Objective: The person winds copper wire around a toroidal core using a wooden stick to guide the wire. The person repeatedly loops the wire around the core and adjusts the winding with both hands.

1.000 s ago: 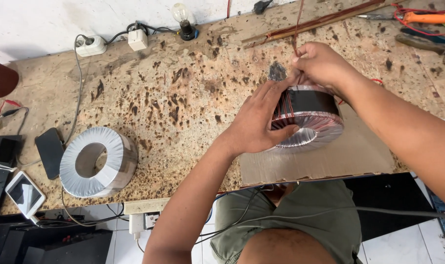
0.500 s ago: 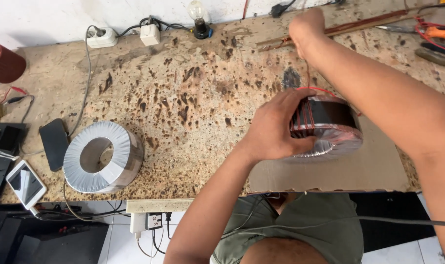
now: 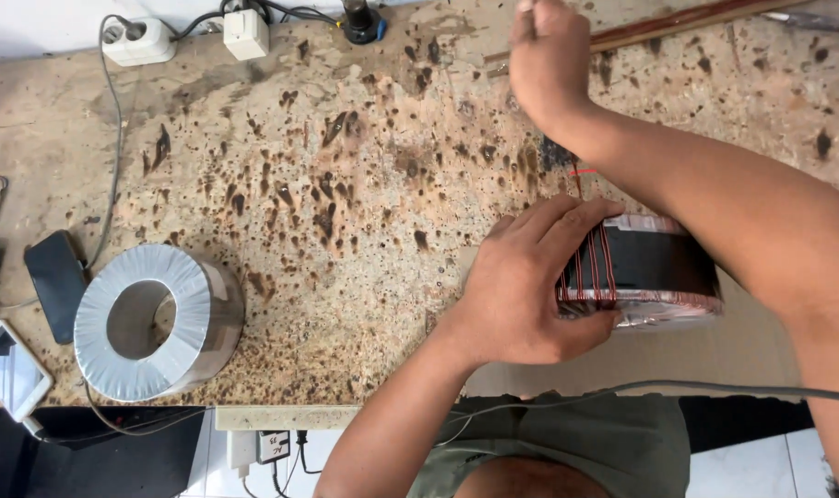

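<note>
Toroid core (image 3: 655, 267), black with red-brown copper turns, lies at the near right of the scorched workbench (image 3: 346, 184), partly hidden under my right forearm. My left hand (image 3: 521, 286) is clamped on its left flank, fingers over the turns. My right hand (image 3: 549, 60) is raised well beyond it toward the far edge, fist closed; I judge it pinches wire, though none resolves there. A wrapped grey toroid (image 3: 157, 323) sits well apart, left.

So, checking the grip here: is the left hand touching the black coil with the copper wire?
Touching. In the head view the left hand wraps over the black coil, its fingers lying flat on the copper windings.
</note>
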